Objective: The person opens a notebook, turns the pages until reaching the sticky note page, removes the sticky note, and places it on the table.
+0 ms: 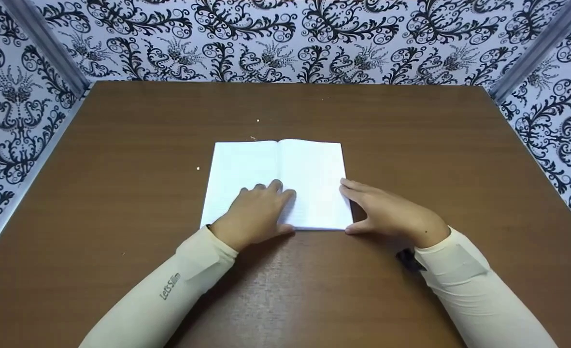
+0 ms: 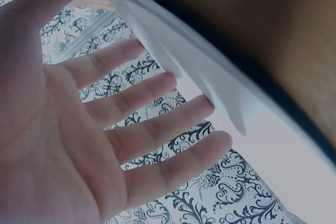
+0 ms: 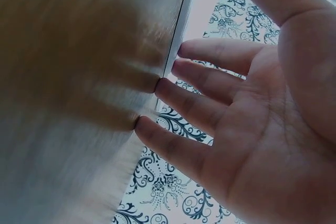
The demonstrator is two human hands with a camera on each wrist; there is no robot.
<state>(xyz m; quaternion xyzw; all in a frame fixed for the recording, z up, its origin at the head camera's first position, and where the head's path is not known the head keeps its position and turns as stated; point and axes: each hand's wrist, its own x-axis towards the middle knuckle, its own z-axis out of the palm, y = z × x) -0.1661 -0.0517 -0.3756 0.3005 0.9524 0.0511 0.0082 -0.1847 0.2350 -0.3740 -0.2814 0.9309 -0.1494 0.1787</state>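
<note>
An open notebook (image 1: 314,166) with white pages lies on the brown table, its fold running away from me. My left hand (image 1: 254,212) rests over the lower left page, fingertips near the fold and thumb by the bottom edge. In the left wrist view, that hand's fingers (image 2: 173,169) are spread and fairly straight against the white paper. At the notebook's right side is my right hand (image 1: 394,212), with its fingertips on the page edge and its thumb at the bottom corner. The right wrist view shows the right fingers (image 3: 184,103) extended, tips touching down along an edge.
Patterned black-and-white panels (image 1: 247,43) stand behind the table (image 1: 411,130) and along both sides, with grey posts (image 1: 49,46) at the back corners. A few tiny white specks (image 1: 198,168) lie around the notebook. Something small and black (image 1: 411,260) sits at the right wrist.
</note>
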